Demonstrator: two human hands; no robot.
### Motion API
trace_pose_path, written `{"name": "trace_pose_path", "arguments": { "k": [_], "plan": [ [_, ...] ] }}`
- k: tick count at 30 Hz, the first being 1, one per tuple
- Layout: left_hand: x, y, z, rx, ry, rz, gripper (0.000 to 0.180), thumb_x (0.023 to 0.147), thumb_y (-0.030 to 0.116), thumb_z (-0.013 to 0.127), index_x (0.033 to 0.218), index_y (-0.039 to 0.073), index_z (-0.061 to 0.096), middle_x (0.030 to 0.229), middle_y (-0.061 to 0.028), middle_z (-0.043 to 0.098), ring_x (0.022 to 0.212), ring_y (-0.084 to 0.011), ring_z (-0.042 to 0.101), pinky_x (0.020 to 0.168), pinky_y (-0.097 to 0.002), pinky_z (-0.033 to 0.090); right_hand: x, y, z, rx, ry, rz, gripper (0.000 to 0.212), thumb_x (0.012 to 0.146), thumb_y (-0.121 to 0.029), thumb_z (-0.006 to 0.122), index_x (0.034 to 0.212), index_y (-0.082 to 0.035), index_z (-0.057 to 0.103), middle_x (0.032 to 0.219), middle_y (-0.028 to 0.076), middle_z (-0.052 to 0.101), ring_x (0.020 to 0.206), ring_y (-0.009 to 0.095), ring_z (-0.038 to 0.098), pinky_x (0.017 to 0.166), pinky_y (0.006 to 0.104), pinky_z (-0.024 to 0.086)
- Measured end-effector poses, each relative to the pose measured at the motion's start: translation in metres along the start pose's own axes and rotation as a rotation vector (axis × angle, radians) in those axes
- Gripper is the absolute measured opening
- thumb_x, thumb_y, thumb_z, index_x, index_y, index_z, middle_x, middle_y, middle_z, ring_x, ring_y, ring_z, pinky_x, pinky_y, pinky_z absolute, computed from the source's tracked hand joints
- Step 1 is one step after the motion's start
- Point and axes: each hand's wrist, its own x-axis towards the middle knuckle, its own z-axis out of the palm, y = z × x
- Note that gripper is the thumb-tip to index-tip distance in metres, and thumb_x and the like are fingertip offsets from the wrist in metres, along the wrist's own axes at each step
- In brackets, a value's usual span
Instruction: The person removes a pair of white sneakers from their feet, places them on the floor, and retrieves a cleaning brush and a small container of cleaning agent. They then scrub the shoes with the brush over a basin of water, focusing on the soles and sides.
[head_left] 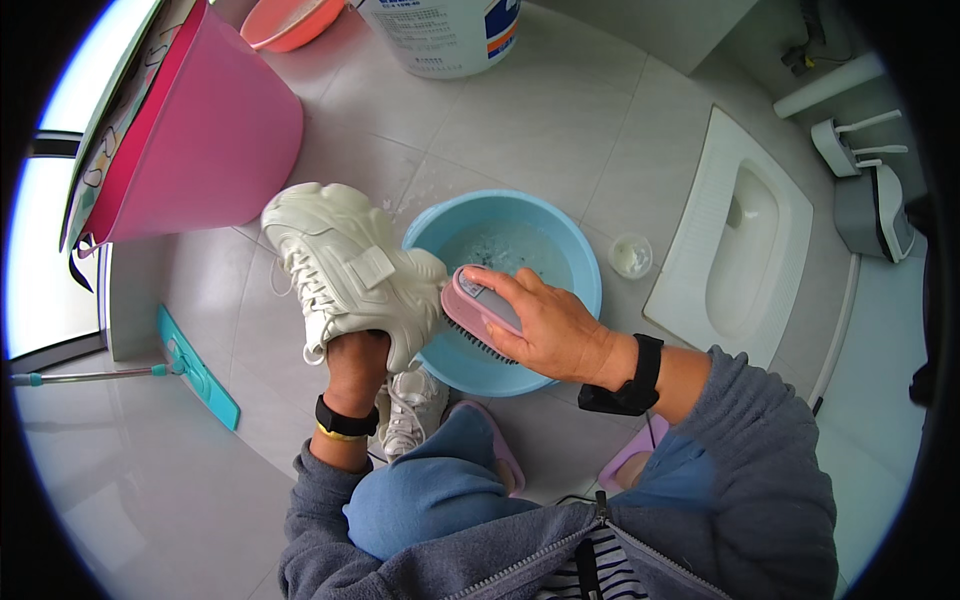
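Note:
A white chunky sneaker (345, 265) is held up over the floor, left of the blue basin (592, 290). My left hand (358, 362) is pushed into its opening, so the fingers are hidden inside. In my right hand (555, 330) is a pink and grey scrub brush (485, 312) with dark bristles, held above the basin. The brush's front end is close to the sneaker's heel; whether they touch I cannot tell. Cloudy water with some foam lies in the basin. A second white sneaker (410, 412) stands on the floor below the raised one, partly covered by my knee.
A large pink tub (215, 130) stands at the far left, near an orange basin (290, 22) and a white bucket (440, 40). A small clear cup (631, 256) sits right of the blue basin, before a squat toilet (690, 250). A teal flat mop (200, 375) lies left.

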Motion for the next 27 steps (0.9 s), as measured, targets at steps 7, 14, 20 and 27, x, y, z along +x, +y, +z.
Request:
{"name": "trace_pose_path", "arguments": {
  "k": [7, 14, 20, 27],
  "plan": [
    [0.011, 0.015, 0.003, -0.074, 0.042, 0.045, 0.045, 0.076, 0.013, 0.07, 0.119, 0.001, 0.063, 0.119, -0.0196, 0.063, 0.114, -0.038, 0.058, 0.1, -0.0451, 0.043, 0.006, -0.006, 0.013, -0.088, 0.256, -0.104, 0.066, 0.085, -0.019, 0.065, 0.144, -0.02, 0.036, 0.101, 0.019, 0.051, 0.075, 0.037, 0.061, 0.063, 0.0459, 0.055],
    [0.025, 0.029, -0.001, -0.283, 0.054, 0.014, 0.039, 0.075, 0.012, 0.075, 0.111, 0.0, 0.065, 0.106, -0.0157, 0.068, 0.1, -0.0328, 0.064, 0.092, -0.0406, 0.047, -0.002, -0.01, 0.02, -0.24, 0.272, -0.092, 0.07, 0.081, -0.014, 0.068, 0.143, -0.018, 0.037, 0.103, 0.014, 0.05, 0.078, 0.034, 0.061, 0.061, 0.0407, 0.055],
    [0.032, 0.027, -0.001, -0.509, 0.076, -0.178, 0.039, 0.074, 0.015, 0.077, 0.107, -0.001, 0.066, 0.103, -0.0147, 0.069, 0.098, -0.0308, 0.064, 0.093, -0.0399, 0.046, 0.002, -0.006, 0.021, -0.145, 0.243, -0.165, 0.072, 0.081, -0.016, 0.069, 0.144, -0.022, 0.035, 0.099, 0.016, 0.049, 0.071, 0.036, 0.062, 0.054, 0.0433, 0.054],
    [0.045, 0.035, -0.016, -0.714, 0.17, -0.272, 0.036, 0.077, 0.009, 0.076, 0.109, -0.002, 0.065, 0.106, -0.0119, 0.068, 0.101, -0.0223, 0.063, 0.093, -0.0347, 0.046, 0.001, 0.003, 0.024, -0.096, 0.421, -0.304, 0.074, 0.079, -0.011, 0.069, 0.144, -0.021, 0.037, 0.099, 0.013, 0.05, 0.072, 0.032, 0.061, 0.056, 0.0408, 0.055]
  ]
}}
